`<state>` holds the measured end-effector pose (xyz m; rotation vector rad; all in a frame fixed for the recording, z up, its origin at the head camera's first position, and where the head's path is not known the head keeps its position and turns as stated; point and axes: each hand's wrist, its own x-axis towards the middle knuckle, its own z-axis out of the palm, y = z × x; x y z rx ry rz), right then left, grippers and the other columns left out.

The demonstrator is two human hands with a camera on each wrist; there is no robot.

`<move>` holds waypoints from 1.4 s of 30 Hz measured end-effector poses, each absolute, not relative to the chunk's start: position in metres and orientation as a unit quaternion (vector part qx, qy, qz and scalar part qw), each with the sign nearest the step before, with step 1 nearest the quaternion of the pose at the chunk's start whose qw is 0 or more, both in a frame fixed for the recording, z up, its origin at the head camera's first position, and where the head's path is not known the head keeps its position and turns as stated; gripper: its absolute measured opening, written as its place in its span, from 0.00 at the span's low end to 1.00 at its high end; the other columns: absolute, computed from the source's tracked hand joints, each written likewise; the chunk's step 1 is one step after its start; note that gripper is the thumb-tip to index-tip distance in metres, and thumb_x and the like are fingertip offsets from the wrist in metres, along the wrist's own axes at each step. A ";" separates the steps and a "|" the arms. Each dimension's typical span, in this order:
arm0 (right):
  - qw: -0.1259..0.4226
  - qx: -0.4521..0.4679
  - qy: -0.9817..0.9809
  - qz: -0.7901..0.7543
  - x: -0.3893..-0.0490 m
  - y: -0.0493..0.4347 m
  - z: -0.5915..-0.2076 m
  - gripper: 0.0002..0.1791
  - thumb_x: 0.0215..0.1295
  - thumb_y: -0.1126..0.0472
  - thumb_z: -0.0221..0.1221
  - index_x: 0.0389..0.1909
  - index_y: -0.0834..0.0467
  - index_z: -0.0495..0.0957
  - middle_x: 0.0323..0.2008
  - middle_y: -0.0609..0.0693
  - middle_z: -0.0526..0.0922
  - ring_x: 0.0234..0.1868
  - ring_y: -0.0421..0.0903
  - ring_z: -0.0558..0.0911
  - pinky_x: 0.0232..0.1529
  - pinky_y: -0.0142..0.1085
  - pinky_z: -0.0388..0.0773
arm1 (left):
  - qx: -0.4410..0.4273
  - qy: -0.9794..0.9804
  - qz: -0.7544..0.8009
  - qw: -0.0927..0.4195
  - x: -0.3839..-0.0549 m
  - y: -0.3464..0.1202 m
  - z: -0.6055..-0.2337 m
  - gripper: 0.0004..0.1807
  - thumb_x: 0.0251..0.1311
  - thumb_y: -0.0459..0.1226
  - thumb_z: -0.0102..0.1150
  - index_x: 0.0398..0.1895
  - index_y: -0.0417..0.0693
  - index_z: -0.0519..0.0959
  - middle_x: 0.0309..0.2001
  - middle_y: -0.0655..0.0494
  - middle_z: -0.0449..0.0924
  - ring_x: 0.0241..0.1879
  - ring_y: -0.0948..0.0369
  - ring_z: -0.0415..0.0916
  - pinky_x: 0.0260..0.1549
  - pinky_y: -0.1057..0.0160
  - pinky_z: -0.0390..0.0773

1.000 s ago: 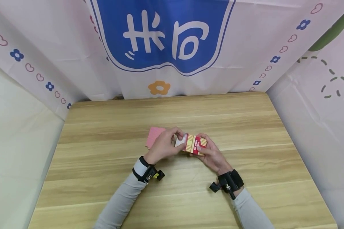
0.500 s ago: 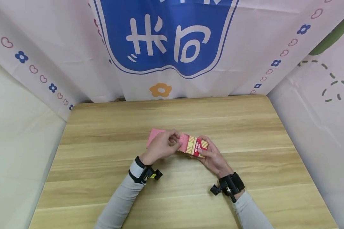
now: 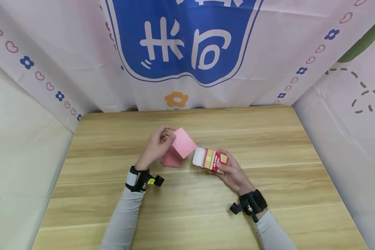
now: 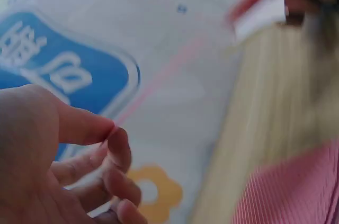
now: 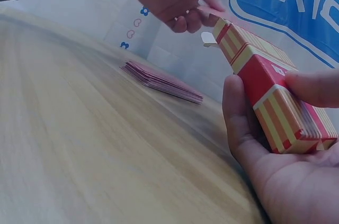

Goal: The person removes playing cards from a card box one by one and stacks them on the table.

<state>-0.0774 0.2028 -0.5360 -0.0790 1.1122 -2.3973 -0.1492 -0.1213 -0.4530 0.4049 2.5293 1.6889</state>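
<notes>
My left hand (image 3: 156, 146) pinches a playing card (image 3: 184, 143) with a pink patterned back between thumb and finger. In the left wrist view that card shows nearly edge-on, as a thin pink streak from the fingertips. Partly beneath it in the head view lies a stack of cards (image 3: 172, 160) on the table, pink backs up; its layered edges (image 5: 159, 82) show in the right wrist view. My right hand (image 3: 235, 176) grips a red and yellow striped card box (image 5: 265, 81), fingers beneath and thumb on top. The box's white flap (image 3: 199, 157) stands open toward the left hand.
The wood-grain table (image 3: 187, 215) stretches around both hands. Behind it hangs a white cloth (image 3: 112, 90) with a blue emblem and an orange flower. Pale cloth walls flank the left and right sides.
My left hand has drawn the pink-backed card out of the box's mouth and moved left and up with it, uncovering more of the stack. The right hand and box stay nearly in place.
</notes>
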 end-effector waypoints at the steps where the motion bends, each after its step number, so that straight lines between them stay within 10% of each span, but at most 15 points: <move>1: 0.246 -0.029 0.408 -0.878 -0.077 0.203 -0.536 0.29 0.76 0.78 0.48 0.70 0.54 0.57 0.69 0.60 0.68 0.64 0.54 0.83 0.60 0.44 0.84 | 0.126 0.825 0.550 0.035 -0.152 -0.126 -0.457 0.15 0.78 0.36 0.58 0.61 0.38 0.79 0.49 0.39 0.86 0.45 0.52 0.80 0.47 0.60 0.78; 42: 0.249 -0.022 0.428 -0.868 -0.078 0.204 -0.535 0.28 0.77 0.76 0.50 0.70 0.51 0.58 0.70 0.57 0.67 0.65 0.52 0.82 0.61 0.45 0.84 | 0.068 0.909 0.410 0.038 -0.166 -0.129 -0.506 0.11 0.77 0.42 0.61 0.53 0.47 0.85 0.56 0.47 0.80 0.54 0.50 0.78 0.55 0.47 0.78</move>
